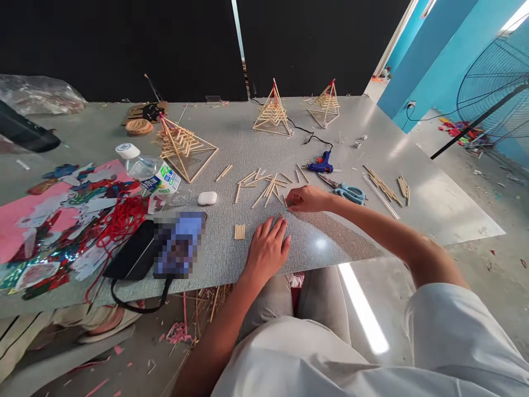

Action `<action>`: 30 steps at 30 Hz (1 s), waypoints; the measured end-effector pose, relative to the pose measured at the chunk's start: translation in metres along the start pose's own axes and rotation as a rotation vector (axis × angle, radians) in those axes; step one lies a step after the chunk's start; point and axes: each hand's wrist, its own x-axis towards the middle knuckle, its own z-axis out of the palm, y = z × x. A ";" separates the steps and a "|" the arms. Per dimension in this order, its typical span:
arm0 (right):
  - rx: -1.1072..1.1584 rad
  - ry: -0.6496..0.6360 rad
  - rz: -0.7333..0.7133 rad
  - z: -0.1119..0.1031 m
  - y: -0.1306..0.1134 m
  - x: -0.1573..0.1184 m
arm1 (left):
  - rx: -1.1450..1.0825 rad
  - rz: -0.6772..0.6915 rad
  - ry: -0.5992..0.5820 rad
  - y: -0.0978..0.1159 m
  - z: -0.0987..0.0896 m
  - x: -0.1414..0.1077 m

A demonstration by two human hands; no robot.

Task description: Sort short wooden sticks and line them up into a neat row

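My left hand (268, 249) lies palm down at the table's front edge, fingers stretched out and holding nothing. Just beyond it, my right hand (305, 198) is curled in a pinch at the tabletop. A short wooden stick (285, 200) shows at its fingertips, partly hidden by them. Beside that hand is a loose scatter of wooden sticks (270, 190). Left of my left hand, several short sticks lie side by side in a small square (239, 231). Scissors with blue handles (349, 193) and a blue glue gun (321, 162) lie beyond my right forearm.
Stick pyramids (182, 144), (273, 113), (326, 105) stand toward the back. To the left are a plastic bottle (151, 171), a white earbud case (207, 198), phones (132, 251) and red string (124, 220). More sticks (382, 184) lie right. A fan (496, 82) stands beyond.
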 end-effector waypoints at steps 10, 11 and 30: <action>0.037 0.061 0.003 0.009 0.005 0.013 | 0.000 -0.001 -0.026 -0.003 0.002 0.004; 0.039 0.056 -0.009 0.008 0.006 0.015 | -0.001 0.000 -0.027 -0.003 0.003 0.004; 0.040 -0.078 -0.097 -0.007 0.012 0.031 | -0.013 -0.047 -0.117 0.000 -0.004 0.007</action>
